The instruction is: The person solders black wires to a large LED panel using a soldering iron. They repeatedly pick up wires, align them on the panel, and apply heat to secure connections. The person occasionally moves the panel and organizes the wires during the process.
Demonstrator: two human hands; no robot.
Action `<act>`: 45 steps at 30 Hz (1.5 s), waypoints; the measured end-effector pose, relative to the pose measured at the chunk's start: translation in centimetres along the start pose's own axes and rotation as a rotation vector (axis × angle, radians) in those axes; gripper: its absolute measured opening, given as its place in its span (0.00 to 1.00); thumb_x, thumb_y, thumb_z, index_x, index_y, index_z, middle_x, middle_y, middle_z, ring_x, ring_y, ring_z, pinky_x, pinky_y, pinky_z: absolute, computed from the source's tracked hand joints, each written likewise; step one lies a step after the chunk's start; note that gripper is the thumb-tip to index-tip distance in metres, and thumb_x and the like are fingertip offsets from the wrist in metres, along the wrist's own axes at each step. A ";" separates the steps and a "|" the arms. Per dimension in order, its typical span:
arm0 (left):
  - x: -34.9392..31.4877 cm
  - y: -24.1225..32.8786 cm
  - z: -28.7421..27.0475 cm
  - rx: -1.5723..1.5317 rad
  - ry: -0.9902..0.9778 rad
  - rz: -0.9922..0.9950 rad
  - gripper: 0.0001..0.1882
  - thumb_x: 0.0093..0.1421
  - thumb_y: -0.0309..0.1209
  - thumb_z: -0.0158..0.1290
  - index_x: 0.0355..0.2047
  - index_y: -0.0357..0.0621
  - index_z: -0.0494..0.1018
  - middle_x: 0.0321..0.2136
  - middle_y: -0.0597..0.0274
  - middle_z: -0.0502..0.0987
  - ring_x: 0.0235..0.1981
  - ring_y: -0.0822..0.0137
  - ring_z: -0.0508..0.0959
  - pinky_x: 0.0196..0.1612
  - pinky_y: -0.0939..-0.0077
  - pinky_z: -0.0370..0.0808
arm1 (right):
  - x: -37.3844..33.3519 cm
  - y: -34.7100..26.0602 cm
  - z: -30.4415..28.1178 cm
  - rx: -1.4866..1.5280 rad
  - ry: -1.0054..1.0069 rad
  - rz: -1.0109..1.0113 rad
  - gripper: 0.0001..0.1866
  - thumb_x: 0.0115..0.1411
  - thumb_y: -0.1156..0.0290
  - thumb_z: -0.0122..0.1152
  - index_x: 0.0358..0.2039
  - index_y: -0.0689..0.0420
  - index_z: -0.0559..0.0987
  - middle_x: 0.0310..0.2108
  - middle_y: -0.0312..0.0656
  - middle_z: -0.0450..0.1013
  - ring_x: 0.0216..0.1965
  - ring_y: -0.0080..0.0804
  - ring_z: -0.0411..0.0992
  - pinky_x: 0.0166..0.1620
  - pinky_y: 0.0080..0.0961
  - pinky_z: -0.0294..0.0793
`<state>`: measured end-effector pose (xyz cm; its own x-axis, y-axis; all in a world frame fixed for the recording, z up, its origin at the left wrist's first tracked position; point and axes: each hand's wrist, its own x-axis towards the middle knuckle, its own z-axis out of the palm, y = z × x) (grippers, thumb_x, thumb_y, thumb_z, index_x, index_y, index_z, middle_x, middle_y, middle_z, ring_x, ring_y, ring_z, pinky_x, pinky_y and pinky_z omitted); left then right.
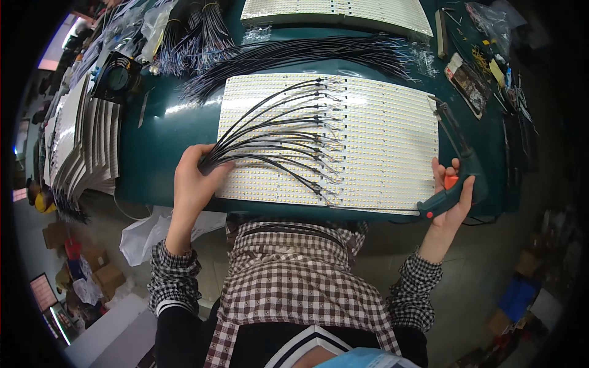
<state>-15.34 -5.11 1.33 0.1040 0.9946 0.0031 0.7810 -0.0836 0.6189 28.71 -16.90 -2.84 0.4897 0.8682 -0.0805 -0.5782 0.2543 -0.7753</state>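
Observation:
A white LED board with rows of small yellowish dots lies before me on the table. Black cables fan out over its left half, their thin stripped ends resting along a line near the middle. My left hand is closed round the gathered end of these cables at the board's left edge. At the right edge, my right hand grips a dark green soldering gun with an orange trigger. Its thin metal tip points up and away, over the board's far right corner.
More black cables lie behind the board, with another LED board beyond. Stacked white boards and a small black fan stand left. Tools and a dark packet lie right. The green table has its edge near my waist.

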 end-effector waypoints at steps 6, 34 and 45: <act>0.2 0.8 -0.6 -0.323 -0.024 -0.130 0.19 0.48 0.23 0.64 0.40 0.33 0.73 0.33 0.57 0.80 0.34 0.75 0.78 0.37 0.82 0.73 | 0.3 0.0 -0.6 0.052 0.023 0.015 0.26 0.66 0.55 0.50 0.49 0.69 0.69 0.32 0.45 0.75 0.39 0.37 0.77 0.66 0.46 0.56; 5.7 2.6 -21.1 -0.487 -0.094 0.258 0.31 0.45 0.33 0.52 0.51 0.30 0.69 0.47 0.51 0.73 0.47 0.63 0.74 0.54 0.72 0.67 | 1.5 -3.0 -7.5 0.474 0.030 -0.171 0.25 0.62 0.52 0.57 0.49 0.61 0.71 0.34 0.36 0.74 0.36 0.27 0.75 0.52 0.32 0.73; 13.6 36.9 -27.8 1.116 -0.823 0.664 0.18 0.55 0.35 0.57 0.38 0.31 0.73 0.33 0.49 0.76 0.34 0.63 0.77 0.37 0.69 0.72 | 1.5 -0.8 -7.8 0.746 0.021 -0.232 0.25 0.61 0.52 0.59 0.49 0.59 0.72 0.34 0.33 0.72 0.33 0.22 0.72 0.46 0.28 0.74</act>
<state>-2.25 7.01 46.07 0.6161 0.4836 -0.6217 0.4678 -0.8597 -0.2051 34.97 -19.07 -7.24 0.6597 0.7514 0.0145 -0.7418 0.6541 -0.1481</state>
